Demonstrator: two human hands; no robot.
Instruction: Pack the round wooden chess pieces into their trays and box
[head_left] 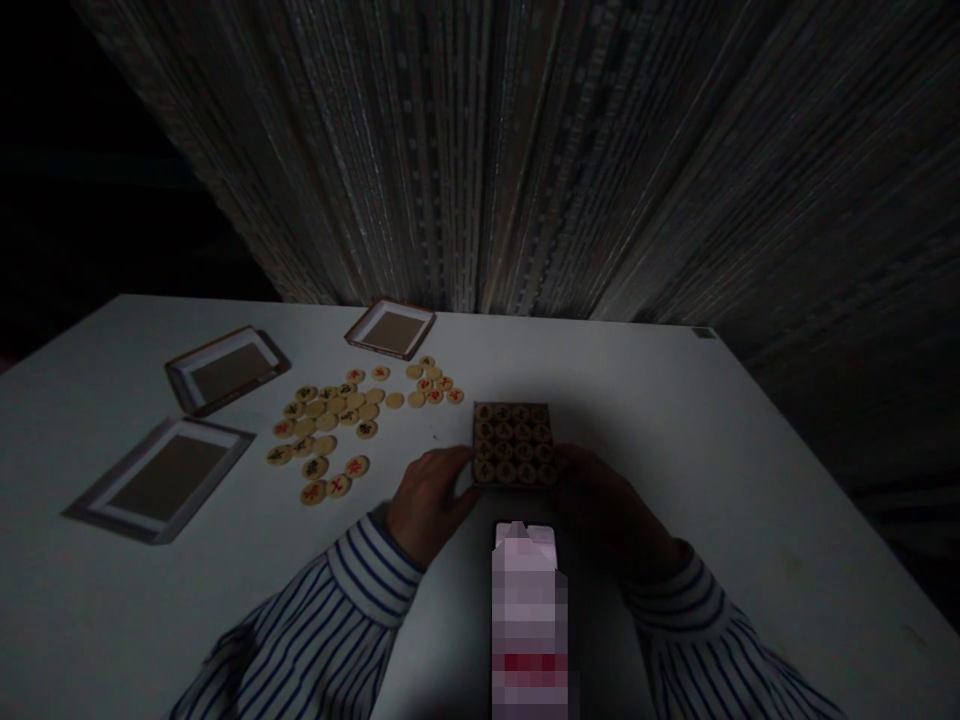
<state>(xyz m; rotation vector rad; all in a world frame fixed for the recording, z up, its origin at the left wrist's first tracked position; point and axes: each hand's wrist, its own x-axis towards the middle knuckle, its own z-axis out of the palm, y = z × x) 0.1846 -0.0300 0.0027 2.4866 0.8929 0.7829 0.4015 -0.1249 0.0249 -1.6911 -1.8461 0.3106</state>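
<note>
- a small box (514,443) sits near the middle of the white bench (750,480), just ahead of both wrists, packed edge to edge with round discs in neat rows
- the left hand (431,495) is curled against the box's left side, fingers closed on its edge
- the right hand (611,505) lies in deep shadow at the box's near right corner, touching it; whether its fingers grip cannot be told
- the two hands are apart, with the box between them
- loose discs (341,425), pale with red or dark marks, are scattered flat on the bench to the left of the box, well clear of it
- three shallow trays lie further left: one nearest (161,478), one behind it (227,368), one by the far edge (390,328)
- the box looks light but stiff, likely thin card or wood; its open top means the discs would spill if it tips
- the discs seem hard and smooth, likely to slide
- best held low on two opposite walls and kept level, not by the rim of one side alone
</note>
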